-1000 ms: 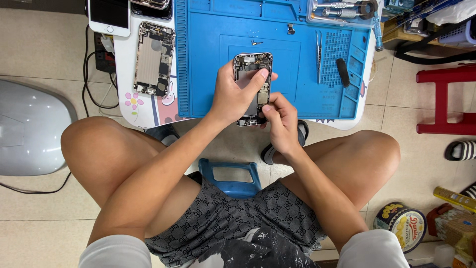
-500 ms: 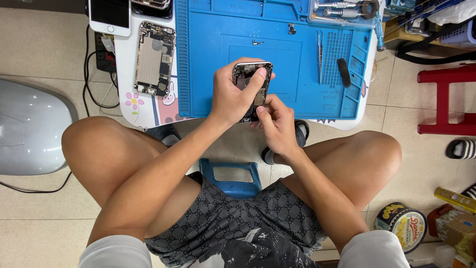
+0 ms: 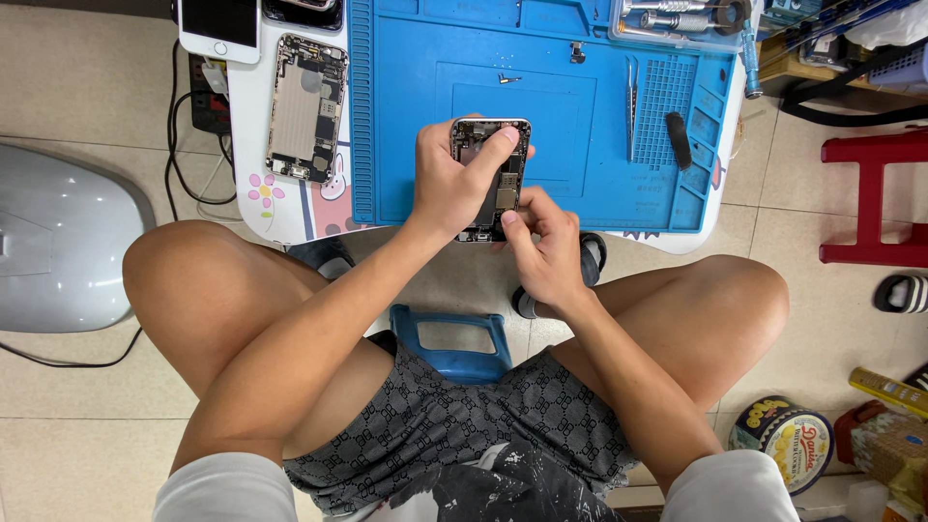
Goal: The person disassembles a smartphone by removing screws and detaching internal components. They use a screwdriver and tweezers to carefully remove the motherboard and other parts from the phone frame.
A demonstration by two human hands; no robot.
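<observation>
Hands are both closed on the opened grey smartphone chassis (image 3: pixel 491 179): left hand (image 3: pixel 452 184) grips its side, right hand (image 3: pixel 541 246) pinches its near end; its long axis points away, over the blue silicone mat (image 3: pixel 580 116) on the tabletop.

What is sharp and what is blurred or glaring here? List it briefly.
Head view: even indoor light, soft shadows; left hand, right hand and opened phone are sharp; blue mat shows no harsh glare; frame edges bend slightly.

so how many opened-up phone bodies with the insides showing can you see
2. One opened phone body is held in the left hand over the blue work mat; another opened phone body lies on the white table, left of the mat. More may be hidden.
</observation>
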